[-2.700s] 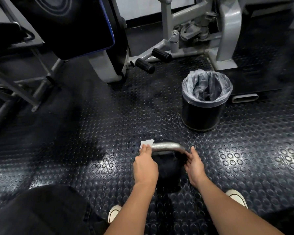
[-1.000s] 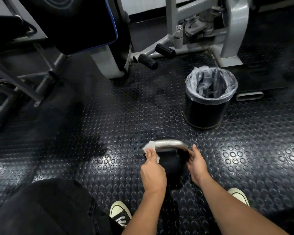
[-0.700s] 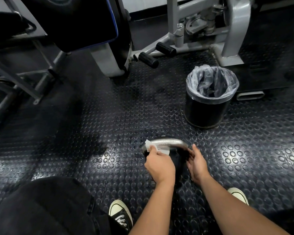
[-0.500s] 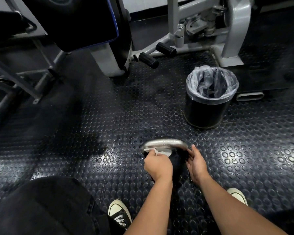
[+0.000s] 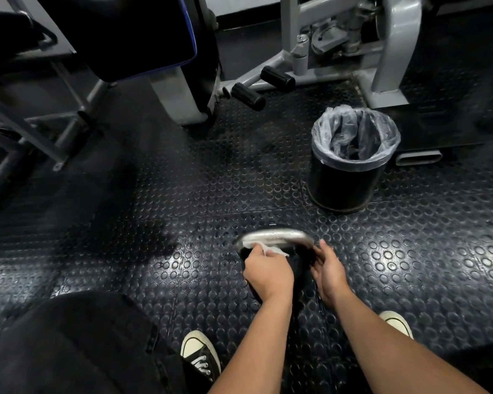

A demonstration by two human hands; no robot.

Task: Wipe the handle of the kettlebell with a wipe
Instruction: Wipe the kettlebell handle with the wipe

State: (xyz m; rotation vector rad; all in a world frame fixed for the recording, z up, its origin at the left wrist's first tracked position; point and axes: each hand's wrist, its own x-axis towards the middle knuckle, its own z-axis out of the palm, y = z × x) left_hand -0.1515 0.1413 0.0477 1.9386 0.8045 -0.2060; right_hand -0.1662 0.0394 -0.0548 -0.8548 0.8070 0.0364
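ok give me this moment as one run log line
step: wiping handle | left hand: presses wipe under kettlebell handle | right hand: steadies kettlebell's right side | bin: beyond, apart

Bare forearms, black trousers, black-and-white laced sneakers.

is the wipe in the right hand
No, the left hand pinches the wipe under the handle; the right hand steadies the kettlebell.
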